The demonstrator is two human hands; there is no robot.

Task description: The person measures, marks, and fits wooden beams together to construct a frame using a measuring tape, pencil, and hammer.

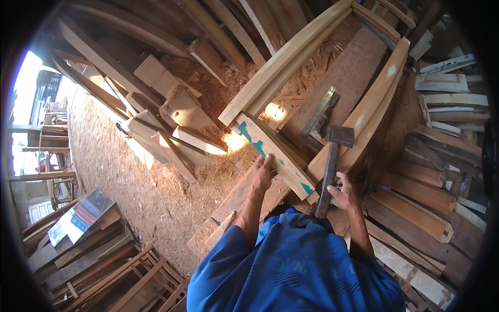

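A wooden frame point(291, 49) of long rails stands in front of me. Across its near end lies a short board point(278, 155) with patches of green paint. My left hand point(262, 174) grips the left edge of this board, fingertips on its face. A mallet with a dark block head point(340, 136) and a long dark handle point(329, 174) leans on the frame's near right corner. Beside the handle is my right hand point(344, 193), thumb and fingers apart, not wrapped round it. A try square point(318, 117) lies on the plank point(338, 86) inside the frame, with another dark tool next to it.
Wood shavings point(130, 166) cover the floor to the left. Several beams and offcuts point(182, 112) lean at the far left. Stacked planks point(410, 208) line the right side. At the lower left, slats and a printed sheet point(86, 214) lie in a pile.
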